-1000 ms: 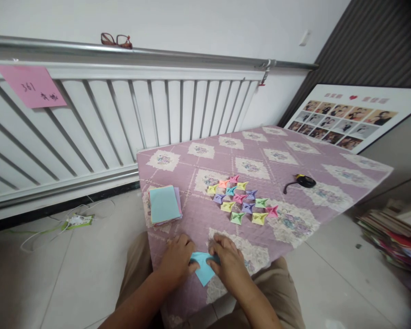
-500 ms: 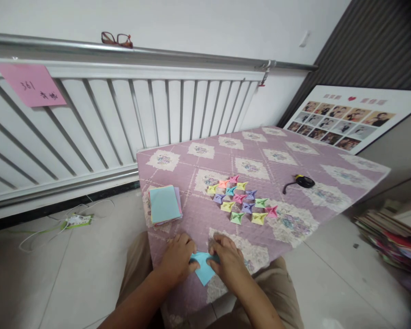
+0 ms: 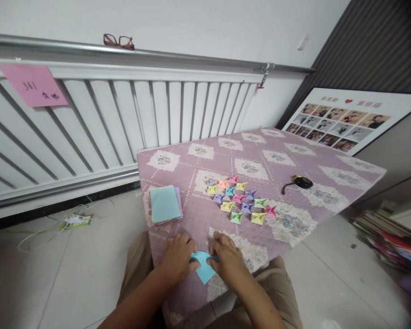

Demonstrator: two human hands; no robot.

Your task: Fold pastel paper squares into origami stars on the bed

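A light-blue folded paper [image 3: 204, 269] lies near the table's front edge, its point toward me. My left hand [image 3: 178, 257] pinches its left side between thumb and fingers. On the right side, my right hand [image 3: 229, 257] grips it the same way. The fingers hide both side corners of the paper. To the left, beyond my left hand, sits a stack of square coloured paper [image 3: 165, 204] with a pale blue sheet on top. Small folded paper pieces [image 3: 238, 198] in pink, yellow, green, purple, blue and orange stand in slanting rows ahead of my right hand.
A patterned purple cloth covers the table [image 3: 178, 176]. A black object with a curved tail [image 3: 302, 182] lies at the right. Behind are a white radiator [image 3: 157, 109] and a pipe holding glasses [image 3: 119, 41]. A power strip [image 3: 77, 221] rests on the floor at left.
Both hands stay on the light-blue paper with almost no visible movement. The whole view has shifted very slightly.
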